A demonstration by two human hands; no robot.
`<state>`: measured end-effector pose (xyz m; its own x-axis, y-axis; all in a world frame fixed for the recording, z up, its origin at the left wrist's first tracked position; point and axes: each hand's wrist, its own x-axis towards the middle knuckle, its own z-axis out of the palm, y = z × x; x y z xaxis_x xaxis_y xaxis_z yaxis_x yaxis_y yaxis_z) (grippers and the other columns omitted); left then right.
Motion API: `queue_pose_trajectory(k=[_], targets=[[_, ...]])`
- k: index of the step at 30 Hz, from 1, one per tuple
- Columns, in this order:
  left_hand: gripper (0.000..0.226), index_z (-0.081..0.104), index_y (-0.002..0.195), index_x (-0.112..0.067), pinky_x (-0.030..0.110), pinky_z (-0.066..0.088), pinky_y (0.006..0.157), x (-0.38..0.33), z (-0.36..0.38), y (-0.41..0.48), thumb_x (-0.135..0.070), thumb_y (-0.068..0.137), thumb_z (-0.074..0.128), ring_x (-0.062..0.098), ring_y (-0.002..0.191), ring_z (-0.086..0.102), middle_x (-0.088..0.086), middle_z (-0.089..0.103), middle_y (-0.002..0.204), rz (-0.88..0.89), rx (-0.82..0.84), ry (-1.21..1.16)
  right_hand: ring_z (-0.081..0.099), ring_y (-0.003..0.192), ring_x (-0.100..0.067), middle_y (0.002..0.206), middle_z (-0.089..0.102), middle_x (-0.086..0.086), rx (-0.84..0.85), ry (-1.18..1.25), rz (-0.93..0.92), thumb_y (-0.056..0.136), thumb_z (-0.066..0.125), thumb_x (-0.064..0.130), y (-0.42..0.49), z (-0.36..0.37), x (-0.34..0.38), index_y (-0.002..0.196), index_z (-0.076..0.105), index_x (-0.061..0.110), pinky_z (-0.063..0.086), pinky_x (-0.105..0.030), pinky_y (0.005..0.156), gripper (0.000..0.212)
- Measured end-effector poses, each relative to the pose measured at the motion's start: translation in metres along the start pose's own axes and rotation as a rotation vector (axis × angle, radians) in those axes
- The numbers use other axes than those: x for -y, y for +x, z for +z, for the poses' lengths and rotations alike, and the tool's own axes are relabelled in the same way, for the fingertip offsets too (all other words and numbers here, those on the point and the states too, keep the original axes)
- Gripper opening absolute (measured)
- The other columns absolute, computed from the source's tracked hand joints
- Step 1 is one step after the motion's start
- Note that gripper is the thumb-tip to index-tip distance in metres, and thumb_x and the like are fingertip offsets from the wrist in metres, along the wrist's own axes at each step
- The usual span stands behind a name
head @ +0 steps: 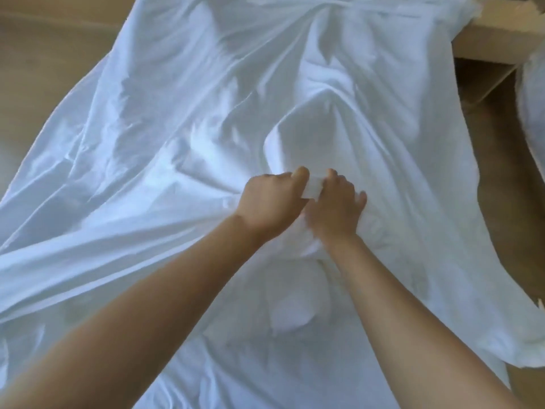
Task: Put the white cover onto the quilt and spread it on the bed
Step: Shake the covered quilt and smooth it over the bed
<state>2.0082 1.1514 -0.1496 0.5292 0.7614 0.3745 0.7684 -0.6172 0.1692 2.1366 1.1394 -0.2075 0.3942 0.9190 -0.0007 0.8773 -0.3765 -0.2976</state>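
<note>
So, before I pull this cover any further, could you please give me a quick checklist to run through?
1. Left hand grips the white cover: ok.
2. Right hand grips the same bunched fold: ok.
3. Cover lying smooth: not ok; creases and a raised ridge run beyond the hands.
4. Quilt inside the cover: cannot tell; only soft lumps show under the fabric.
5. Far edge free of the wooden frame: cannot tell; the fabric reaches it.
</note>
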Motion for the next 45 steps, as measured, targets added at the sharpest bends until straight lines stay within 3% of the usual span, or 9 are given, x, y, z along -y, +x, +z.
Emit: queue_pose_trajectory(k=[3,7,11,16,20,24,29,38,45], targets=[[0.025,0.05,0.065,-0.009,0.018,0.02,0.043,-0.022,-0.021,-0.027,-0.03,0.073,0.041,0.033,0.031,0.041,0.003,0.05,0.042,0.013,-0.006,-0.118,0.06,0.086,-0.038,0.087,0.064,-0.019,-0.25,0.132,0.013,0.083,0.044,0.015,0.005,-0.023,-0.045,0.082,0.049,0.01,0.035,-0.039,0.076,0.007],[0.029,0.047,0.068,-0.012,0.022,0.022,0.037,-0.037,-0.023,-0.073,-0.022,0.061,0.073,0.029,0.034,0.048,0.002,0.052,0.046,0.066,0.255,0.013,0.056,0.071,-0.044,0.075,0.059,-0.024,-0.119,0.092,0.019,0.085,0.048,0.001,-0.04,-0.051,-0.109,0.092,0.052,-0.002,0.028,-0.035,0.057,0.009],[0.036,0.038,0.124,-0.013,0.031,0.033,0.06,-0.071,-0.018,-0.104,-0.009,0.089,0.044,0.03,0.087,0.062,0.006,0.058,0.102,0.104,0.622,0.154,0.052,0.063,-0.036,0.065,0.052,-0.017,-0.061,0.199,0.005,0.077,0.051,-0.008,-0.112,-0.077,-0.116,0.092,0.056,-0.004,0.035,-0.037,0.054,0.016],[0.027,0.04,0.08,-0.017,0.02,0.011,0.039,-0.067,-0.062,-0.15,-0.004,0.056,0.044,0.026,0.035,0.045,0.001,0.05,0.056,0.34,0.315,-0.019,0.061,0.072,-0.038,0.083,0.062,-0.02,-0.232,0.184,-0.081,0.065,0.06,-0.019,-0.225,-0.09,-0.118,0.101,0.064,-0.004,0.051,-0.04,0.057,0.039],[0.016,0.032,0.076,-0.019,0.019,0.02,0.035,-0.044,-0.063,-0.205,-0.013,0.061,0.032,0.024,0.035,0.043,0.0,0.044,0.052,0.408,0.311,-0.102,0.058,0.068,-0.039,0.079,0.057,-0.018,-0.31,-0.061,-0.029,0.051,0.069,-0.018,-0.272,-0.066,-0.138,0.093,0.064,-0.004,0.044,-0.034,0.043,0.045],[0.016,0.049,0.074,-0.011,0.024,0.031,0.042,-0.053,-0.035,-0.207,-0.014,0.061,0.042,0.028,0.051,0.051,0.006,0.05,0.065,0.302,0.215,-0.037,0.055,0.066,-0.041,0.075,0.054,-0.021,-0.302,-0.052,0.13,0.051,0.06,-0.025,-0.268,-0.055,-0.163,0.077,0.059,-0.005,0.031,-0.028,0.048,0.033],[0.08,0.047,0.114,-0.013,0.042,0.049,0.074,-0.073,0.003,-0.202,-0.011,0.039,0.078,0.03,0.082,0.059,0.013,0.062,0.097,0.246,0.252,0.196,0.04,0.047,-0.025,0.056,0.039,-0.008,-0.356,0.028,-0.093,0.049,0.04,-0.009,-0.272,-0.064,-0.16,0.063,0.042,0.01,0.009,-0.014,0.047,0.024],[0.042,0.056,0.063,-0.005,0.023,0.032,0.032,-0.082,-0.008,-0.21,0.016,0.03,0.072,0.029,0.04,0.051,0.01,0.049,0.054,0.316,0.467,0.124,0.05,0.068,-0.032,0.072,0.051,-0.014,-0.272,-0.079,-0.077,0.052,0.057,-0.017,-0.289,-0.047,-0.174,0.076,0.048,0.005,0.026,-0.026,0.047,0.034],[0.037,0.049,0.125,-0.016,0.033,0.039,0.088,-0.136,0.023,-0.214,-0.014,0.089,0.043,0.025,0.109,0.051,0.004,0.055,0.118,0.127,0.741,0.013,0.039,0.109,-0.013,0.115,0.044,0.003,0.154,0.562,0.277,0.088,0.061,0.02,-0.3,-0.02,-0.195,0.122,0.052,0.012,0.03,-0.023,0.09,0.036]])
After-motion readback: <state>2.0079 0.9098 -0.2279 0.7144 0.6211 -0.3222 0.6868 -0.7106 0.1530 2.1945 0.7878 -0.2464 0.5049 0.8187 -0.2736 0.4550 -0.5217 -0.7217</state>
